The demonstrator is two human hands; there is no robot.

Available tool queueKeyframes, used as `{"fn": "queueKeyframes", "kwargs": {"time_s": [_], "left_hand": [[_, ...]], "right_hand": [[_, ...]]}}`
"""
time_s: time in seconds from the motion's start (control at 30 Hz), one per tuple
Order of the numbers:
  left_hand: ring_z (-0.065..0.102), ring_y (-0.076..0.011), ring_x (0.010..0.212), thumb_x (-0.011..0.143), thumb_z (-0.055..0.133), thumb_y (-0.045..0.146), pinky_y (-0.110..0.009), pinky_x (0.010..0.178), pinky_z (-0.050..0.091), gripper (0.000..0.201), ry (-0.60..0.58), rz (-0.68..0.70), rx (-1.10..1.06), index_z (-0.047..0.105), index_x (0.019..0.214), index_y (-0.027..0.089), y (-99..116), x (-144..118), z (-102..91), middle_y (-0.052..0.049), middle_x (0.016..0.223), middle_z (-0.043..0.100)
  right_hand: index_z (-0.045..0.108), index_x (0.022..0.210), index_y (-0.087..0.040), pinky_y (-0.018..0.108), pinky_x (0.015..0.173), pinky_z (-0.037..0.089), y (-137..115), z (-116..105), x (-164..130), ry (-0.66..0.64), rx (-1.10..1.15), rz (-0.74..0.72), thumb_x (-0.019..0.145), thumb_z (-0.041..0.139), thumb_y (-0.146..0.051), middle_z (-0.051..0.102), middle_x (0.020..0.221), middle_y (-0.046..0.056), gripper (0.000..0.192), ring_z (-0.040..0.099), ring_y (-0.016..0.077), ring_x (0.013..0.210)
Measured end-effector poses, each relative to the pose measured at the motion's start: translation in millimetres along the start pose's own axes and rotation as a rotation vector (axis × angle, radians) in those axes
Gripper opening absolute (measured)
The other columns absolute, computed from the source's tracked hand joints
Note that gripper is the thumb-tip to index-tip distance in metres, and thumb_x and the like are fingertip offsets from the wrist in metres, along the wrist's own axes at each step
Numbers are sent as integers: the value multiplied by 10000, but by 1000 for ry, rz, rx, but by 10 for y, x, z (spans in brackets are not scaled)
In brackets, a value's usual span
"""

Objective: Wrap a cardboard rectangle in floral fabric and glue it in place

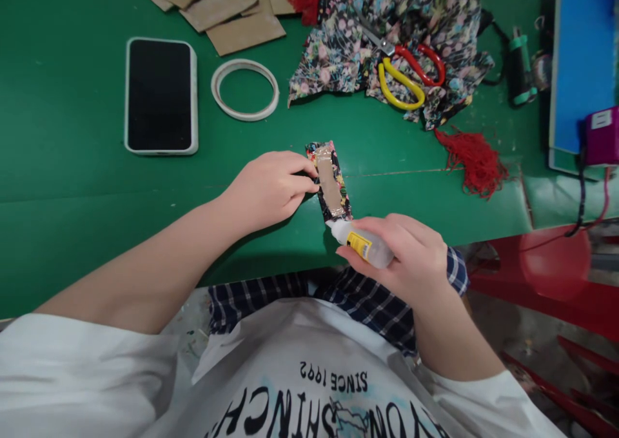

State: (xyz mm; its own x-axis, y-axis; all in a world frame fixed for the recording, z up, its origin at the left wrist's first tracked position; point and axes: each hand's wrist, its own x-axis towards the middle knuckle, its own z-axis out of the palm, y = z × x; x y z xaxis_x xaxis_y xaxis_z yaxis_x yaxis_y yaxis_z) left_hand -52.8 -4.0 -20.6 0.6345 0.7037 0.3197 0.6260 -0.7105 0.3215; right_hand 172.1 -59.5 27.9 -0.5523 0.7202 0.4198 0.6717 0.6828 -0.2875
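A small strip of dark floral fabric lies flat on the green table, with a narrow piece of brown cardboard on top of it. Shiny patches show at both ends of the cardboard. My left hand has its fingertips closed on the left edge of the fabric. In my right hand is a small translucent glue bottle with a yellow label. It is tilted, and its white nozzle is at the fabric's near end. Whether glue is flowing cannot be made out.
Scissors with red and yellow handles rest on crumpled floral cloth. A red tassel lies beside it. To the left are a tape roll, a phone and cardboard pieces. A red stool stands at right.
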Motion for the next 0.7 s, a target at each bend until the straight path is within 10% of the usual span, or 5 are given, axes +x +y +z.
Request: {"fn": "queueKeyframes", "kwargs": {"time_s": [0.3, 0.7], "left_hand": [[608, -206, 944, 866, 376, 181, -354, 787, 494, 331, -20, -37, -16, 706, 852, 194, 9, 1, -14, -54, 1010, 671], [610, -211, 941, 873, 372, 183, -355, 785, 498, 333, -1, -21, -13, 704, 849, 182, 10, -4, -12, -60, 1007, 671]], "right_hand": [[593, 894, -248, 267, 525, 464, 31, -222, -164, 108, -18, 215, 706, 699, -305, 676, 721, -14, 224, 580, 119, 564], [589, 862, -211, 242, 494, 429, 54, -109, -177, 79, -153, 104, 719, 686, -347, 629, 618, -12, 220, 542, 110, 521]]}}
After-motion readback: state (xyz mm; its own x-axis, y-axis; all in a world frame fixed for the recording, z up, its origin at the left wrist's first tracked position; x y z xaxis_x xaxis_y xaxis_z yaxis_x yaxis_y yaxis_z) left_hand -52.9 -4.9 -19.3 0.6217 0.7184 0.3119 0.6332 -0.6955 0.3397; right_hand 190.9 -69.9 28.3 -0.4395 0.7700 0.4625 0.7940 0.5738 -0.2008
